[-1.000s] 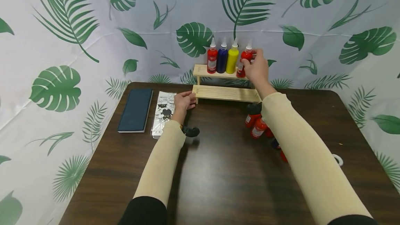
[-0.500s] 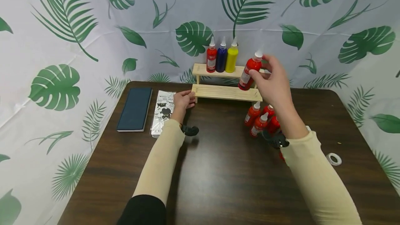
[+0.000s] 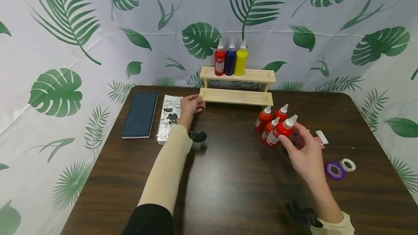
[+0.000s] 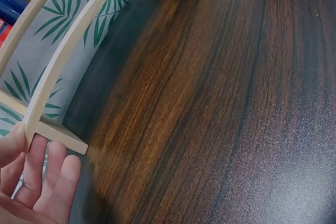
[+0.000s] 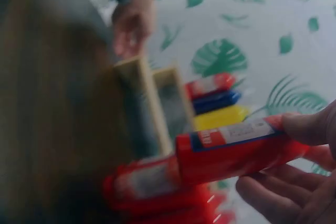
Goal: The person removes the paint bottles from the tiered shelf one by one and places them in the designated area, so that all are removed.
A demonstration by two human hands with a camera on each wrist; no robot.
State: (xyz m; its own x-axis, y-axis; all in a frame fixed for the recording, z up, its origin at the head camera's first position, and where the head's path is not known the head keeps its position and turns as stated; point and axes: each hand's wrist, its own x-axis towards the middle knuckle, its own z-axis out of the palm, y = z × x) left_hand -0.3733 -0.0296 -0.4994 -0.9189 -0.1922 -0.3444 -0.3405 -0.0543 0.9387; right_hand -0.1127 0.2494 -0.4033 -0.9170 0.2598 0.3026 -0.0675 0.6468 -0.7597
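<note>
In the head view, my right hand [image 3: 306, 157] pinches a red squeeze bottle [image 3: 280, 132] with a white nozzle, tilted, over a cluster of red bottles [image 3: 262, 119] on the table. The right wrist view shows this held red bottle [image 5: 239, 153] between thumb and fingers. My left hand [image 3: 191, 108] grips the left end of a two-tier wooden rack [image 3: 236, 96], thumb above the lower board and fingers beneath it in the left wrist view. On the upper tier stand a red bottle [image 3: 220, 62], a dark blue bottle [image 3: 230, 61] and a yellow bottle [image 3: 241, 61].
A dark blue notebook [image 3: 139, 114] and a packaged ruler set [image 3: 168, 119] lie on the left of the brown table [image 3: 228, 184]. Beyond my right hand are a purple tape roll [image 3: 334, 170], a white tape roll [image 3: 347, 165] and a small white item [image 3: 321, 137].
My right hand has lifted a red bottle off the right of the upper tier and brought it down and toward me, to the red cluster. My left hand stays on the rack.
</note>
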